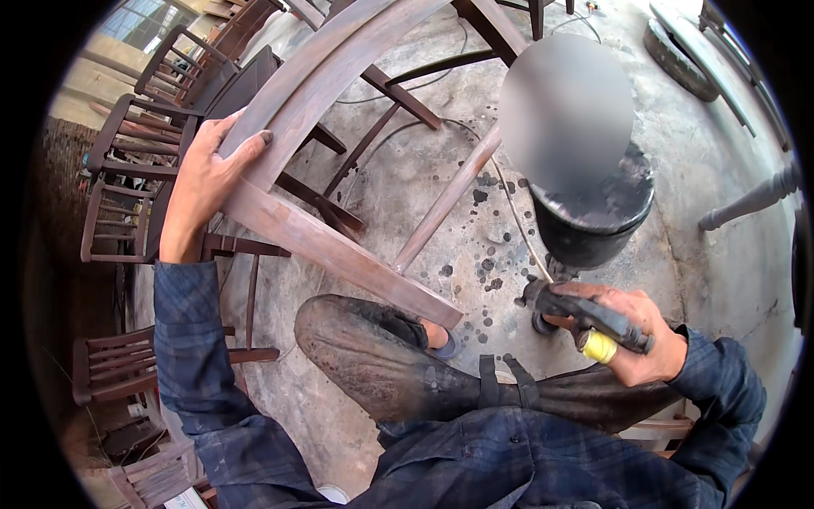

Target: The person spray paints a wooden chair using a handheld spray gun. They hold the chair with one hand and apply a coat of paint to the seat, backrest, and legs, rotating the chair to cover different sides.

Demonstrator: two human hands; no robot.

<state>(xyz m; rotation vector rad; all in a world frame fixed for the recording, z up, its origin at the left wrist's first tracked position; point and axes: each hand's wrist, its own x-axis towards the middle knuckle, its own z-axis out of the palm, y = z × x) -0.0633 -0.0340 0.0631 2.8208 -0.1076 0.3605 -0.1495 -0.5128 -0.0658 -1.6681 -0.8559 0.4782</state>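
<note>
My left hand (203, 182) is closed round the edge of a tilted brown wooden chair (339, 246), its thumb on top of a broad curved panel. One leg of the chair comes down above my bent knee, with a round stretcher joining it. At the right, my right hand (640, 339) is wrapped round a black hand tool (593, 312) with yellow tape (598, 346) on its grip. The tool's exact kind cannot be made out. It is held apart from the chair. A thin pale hose (517, 216) passes behind or into its front end.
A black bucket (585, 233) stands ahead, its upper part covered by a grey blur. Dark wooden chairs (140, 174) crowd the left side. A turned leg (750, 201) juts in at the right. Dark spots mark the concrete floor (407, 199); round discs (678, 64) lie far right.
</note>
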